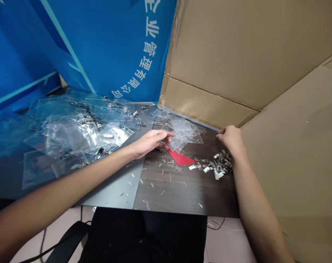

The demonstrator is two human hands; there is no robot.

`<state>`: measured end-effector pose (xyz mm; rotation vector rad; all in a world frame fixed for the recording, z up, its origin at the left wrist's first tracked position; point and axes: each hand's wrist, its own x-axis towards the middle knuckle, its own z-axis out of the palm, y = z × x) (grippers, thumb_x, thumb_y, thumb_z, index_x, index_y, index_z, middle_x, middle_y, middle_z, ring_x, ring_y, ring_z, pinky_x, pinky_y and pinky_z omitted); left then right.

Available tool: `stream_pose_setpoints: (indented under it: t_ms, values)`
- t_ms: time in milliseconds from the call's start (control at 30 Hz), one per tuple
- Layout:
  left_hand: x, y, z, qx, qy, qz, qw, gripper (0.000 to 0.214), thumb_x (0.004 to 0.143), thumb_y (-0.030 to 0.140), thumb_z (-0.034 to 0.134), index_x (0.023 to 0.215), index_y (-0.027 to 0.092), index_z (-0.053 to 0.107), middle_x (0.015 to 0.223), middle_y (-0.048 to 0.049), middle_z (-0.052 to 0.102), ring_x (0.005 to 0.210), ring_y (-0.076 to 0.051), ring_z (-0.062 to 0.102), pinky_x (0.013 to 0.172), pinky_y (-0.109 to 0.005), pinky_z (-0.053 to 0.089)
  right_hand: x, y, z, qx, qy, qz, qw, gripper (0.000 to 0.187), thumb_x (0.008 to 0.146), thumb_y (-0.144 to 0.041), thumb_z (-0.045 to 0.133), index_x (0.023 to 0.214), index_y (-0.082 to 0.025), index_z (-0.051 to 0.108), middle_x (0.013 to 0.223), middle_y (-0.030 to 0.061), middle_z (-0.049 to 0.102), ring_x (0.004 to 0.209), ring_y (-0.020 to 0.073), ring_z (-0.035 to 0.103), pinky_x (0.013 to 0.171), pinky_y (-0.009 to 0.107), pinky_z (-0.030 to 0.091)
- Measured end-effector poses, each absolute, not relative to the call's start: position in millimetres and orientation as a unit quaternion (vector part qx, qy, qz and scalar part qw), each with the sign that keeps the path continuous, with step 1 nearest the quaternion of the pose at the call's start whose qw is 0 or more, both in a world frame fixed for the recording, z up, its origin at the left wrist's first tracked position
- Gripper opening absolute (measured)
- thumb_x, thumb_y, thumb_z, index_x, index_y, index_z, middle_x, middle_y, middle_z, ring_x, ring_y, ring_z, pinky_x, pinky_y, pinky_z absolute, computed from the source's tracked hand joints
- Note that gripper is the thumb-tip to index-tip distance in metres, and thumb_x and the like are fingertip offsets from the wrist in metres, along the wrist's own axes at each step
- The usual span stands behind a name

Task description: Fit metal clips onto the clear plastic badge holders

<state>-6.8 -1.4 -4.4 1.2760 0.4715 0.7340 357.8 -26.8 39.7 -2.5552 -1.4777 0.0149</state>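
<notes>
So the clear sleeves (pixel 184 129) are thin, flat, see-through plastic, fanned out in a loose, glossy stack toward the back of the desk (pixel 171 193), right by the cardboard (pixel 215 54). The metal clips (pixel 219 166) are shiny silver, in a jumbled heap near the right side. Left hand (pixel 153 140) is at the near-left edge of the sleeves, fingers loosely bent; can't tell if it's got hold of one. Right hand (pixel 231 138) is just past the clips with its fingers curled in, and whether anything's pinched there is too small to make out. Its wrist hides the right end of the heap, and the left hand covers a corner of the stack. Lettering on the blue banner (pixel 105 44) is cut off up top. A red piece (pixel 181 159) lies between sleeves and clips, little clear strips (pixel 152 185) are scattered nearby, and a big messy pile of sleeves with clips (pixel 72 135) takes up the left side.
</notes>
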Motion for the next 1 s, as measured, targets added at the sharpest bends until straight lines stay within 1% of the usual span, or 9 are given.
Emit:
stream_pose_setpoints:
  t_ms: [67, 133, 200, 267, 400, 533, 600, 833, 1000]
  values:
    - [-6, -1, -6, 0.566, 0.225, 0.346, 0.714, 0.036, 0.101, 0.048, 0.080, 0.120, 0.018, 0.088, 0.101, -0.0122, 0.078, 0.099, -0.023, 0.071, 0.090, -0.039, 0.059, 338, -28, 45, -0.794, -0.567, 0.053, 0.215, 0.021, 0.097, -0.017, 0.071, 0.107, -0.012, 0.089, 0.111, 0.0197, 0.087, 0.106, 0.0306, 0.082, 0.098, 0.037, 0.061]
    - [-5, 0, -7, 0.552, 0.242, 0.364, 0.710, 0.036, 0.102, 0.048, 0.080, 0.119, 0.018, 0.088, 0.101, -0.0120, 0.077, 0.098, -0.022, 0.070, 0.090, -0.038, 0.059, 313, -31, 45, -0.686, -0.636, 0.149, 0.319, 0.024, 0.101, -0.024, 0.066, 0.106, -0.015, 0.088, 0.105, 0.0142, 0.087, 0.094, 0.0247, 0.081, 0.091, 0.036, 0.061]
    - [-5, 1, -8, 0.532, 0.254, 0.388, 0.708, 0.034, 0.102, 0.045, 0.079, 0.118, 0.017, 0.088, 0.102, -0.0119, 0.077, 0.099, -0.022, 0.070, 0.092, -0.038, 0.059, 286, -36, 39, -0.591, -0.677, 0.224, 0.377, 0.028, 0.102, -0.034, 0.066, 0.109, -0.016, 0.086, 0.098, 0.0106, 0.086, 0.083, 0.0216, 0.077, 0.083, 0.035, 0.060]
    - [-4, 3, -8, 0.512, 0.255, 0.415, 0.708, 0.032, 0.102, 0.042, 0.079, 0.117, 0.016, 0.088, 0.104, -0.0119, 0.077, 0.099, -0.021, 0.070, 0.093, -0.039, 0.059, 259, -44, 31, -0.530, -0.697, 0.259, 0.408, 0.027, 0.102, -0.039, 0.066, 0.106, -0.017, 0.082, 0.093, 0.0083, 0.083, 0.082, 0.0201, 0.074, 0.079, 0.034, 0.058]
    - [-3, 4, -6, 0.492, 0.243, 0.441, 0.710, 0.030, 0.097, 0.037, 0.083, 0.117, 0.015, 0.088, 0.103, -0.0114, 0.078, 0.097, -0.021, 0.070, 0.096, -0.039, 0.057, 219, -63, 15, -0.509, -0.714, 0.219, 0.427, 0.027, 0.110, -0.037, 0.052, 0.102, -0.021, 0.073, 0.085, 0.0028, 0.075, 0.077, 0.0190, 0.069, 0.077, 0.032, 0.053]
    - [-1, 0, -2, 0.501, 0.233, 0.457, 0.697, 0.031, 0.091, 0.033, 0.088, 0.117, 0.015, 0.088, 0.102, -0.0109, 0.079, 0.101, -0.022, 0.071, 0.101, -0.040, 0.057, 203, -75, 7, -0.512, -0.746, 0.113, 0.411, 0.028, 0.113, -0.033, 0.045, 0.098, -0.023, 0.067, 0.095, 0.0063, 0.076, 0.088, 0.0224, 0.069, 0.088, 0.035, 0.053]
    - [0, -3, -2, 0.518, 0.234, 0.465, 0.679, 0.033, 0.090, 0.033, 0.088, 0.118, 0.016, 0.088, 0.104, -0.0110, 0.080, 0.102, -0.022, 0.071, 0.102, -0.041, 0.057, 201, -77, 4, -0.513, -0.756, 0.081, 0.399, 0.029, 0.114, -0.033, 0.045, 0.097, -0.024, 0.066, 0.092, 0.0062, 0.074, 0.085, 0.0228, 0.067, 0.087, 0.035, 0.052]
    - [0, -11, -3, 0.605, 0.241, 0.467, 0.598, 0.036, 0.096, 0.039, 0.082, 0.126, 0.019, 0.087, 0.111, -0.0110, 0.080, 0.106, -0.024, 0.070, 0.106, -0.042, 0.056, 202, -77, 0, -0.518, -0.779, 0.008, 0.354, 0.035, 0.115, -0.031, 0.042, 0.090, -0.025, 0.065, 0.081, 0.0050, 0.069, 0.079, 0.0225, 0.062, 0.083, 0.034, 0.050]
    - [-3, -13, 1, 0.657, 0.247, 0.462, 0.542, 0.036, 0.102, 0.040, 0.075, 0.129, 0.019, 0.085, 0.117, -0.0115, 0.078, 0.106, -0.024, 0.071, 0.104, -0.042, 0.057, 199, -79, 0, -0.531, -0.764, -0.027, 0.366, 0.032, 0.113, -0.026, 0.046, 0.086, -0.024, 0.063, 0.074, 0.0030, 0.065, 0.071, 0.0210, 0.058, 0.076, 0.033, 0.045]
